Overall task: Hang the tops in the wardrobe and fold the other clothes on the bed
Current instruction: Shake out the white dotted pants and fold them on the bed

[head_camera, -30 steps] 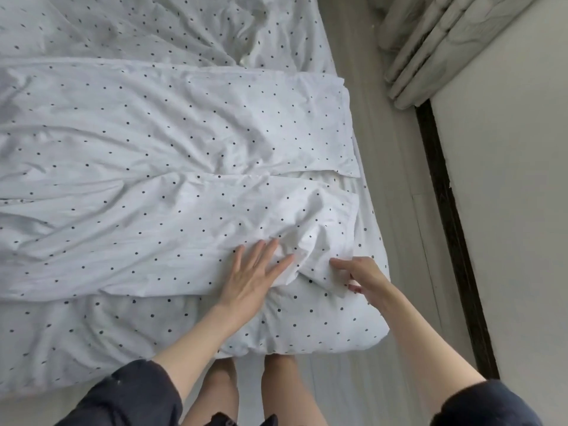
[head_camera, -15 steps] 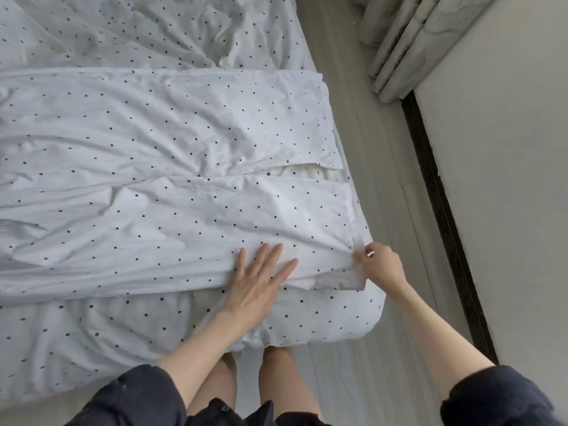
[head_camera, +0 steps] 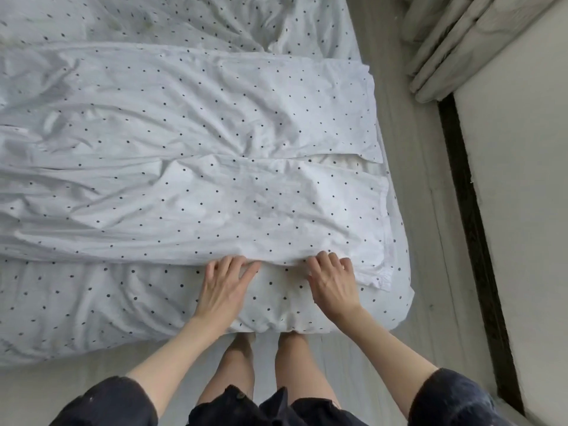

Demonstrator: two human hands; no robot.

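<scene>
White black-dotted trousers lie spread across the bed, both legs running left to right and the leg ends at the right. The bed cover has the same dotted pattern. Both hands are at the near edge of the near trouser leg. My left hand lies palm down with its fingertips curled onto that edge. A little to the right, close to the leg end, my right hand grips the same edge with bent fingers.
The bed's corner is just right of my right hand. Beyond it a strip of pale floor runs to a dark skirting and a white wall. Curtains hang at the top right. My legs stand against the bed's near side.
My right hand let go of the leg end at the bed corner and moved left onto the near edge. My left hand slid back to that edge. The near leg now lies flatter.
</scene>
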